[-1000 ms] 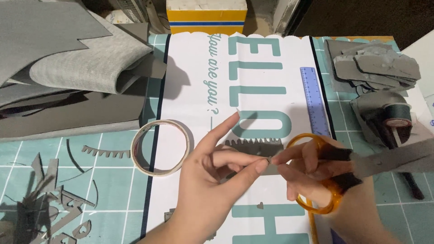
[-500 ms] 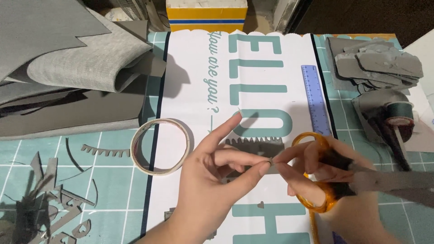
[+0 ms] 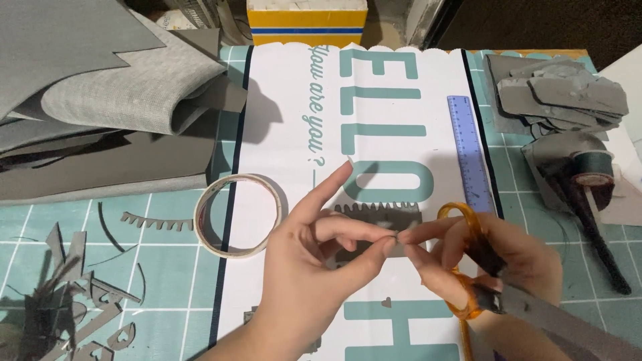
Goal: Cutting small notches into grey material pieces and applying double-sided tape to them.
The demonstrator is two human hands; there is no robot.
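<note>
Teal cutting mat (image 3: pixel 160 261) with a white grid covers the counter; a white printed sheet (image 3: pixel 294 134) with teal lettering and a scalloped top edge lies over its middle.

Left hand (image 3: pixel 314 267): thumb and middle finger pinch a small grey cut piece (image 3: pixel 394 246), index finger raised and pointing up-right. Right hand (image 3: pixel 495 261): fingertips meet the same piece from the other side, so both hands hold it just above the sheet. Right hand also carries orange-handled scissors (image 3: pixel 478 281), fingers through the loops, grey blades running off toward the lower right (cannot tell if the blades are apart or closed).

Under the hands, on the sheet: a grey toothed strip (image 3: pixel 374 212), partly hidden.

Nearby:
- roll of pale tape (image 3: pixel 235 215), flat, straddling the sheet's left edge, just left of the left hand
- blue ruler (image 3: pixel 469 154) along the sheet's right edge
- second grey toothed strip (image 3: pixel 155 222) on the mat, left of the tape
- grey offcuts (image 3: pixel 67 301) at lower left
- folded grey fabric stack (image 3: pixel 100 87) at upper left
- pile of grey scraps (image 3: pixel 555 90) at upper right, dark spool (image 3: pixel 594 166) below it
- yellow box (image 3: pixel 306 20) with a blue stripe at the top edge
</note>
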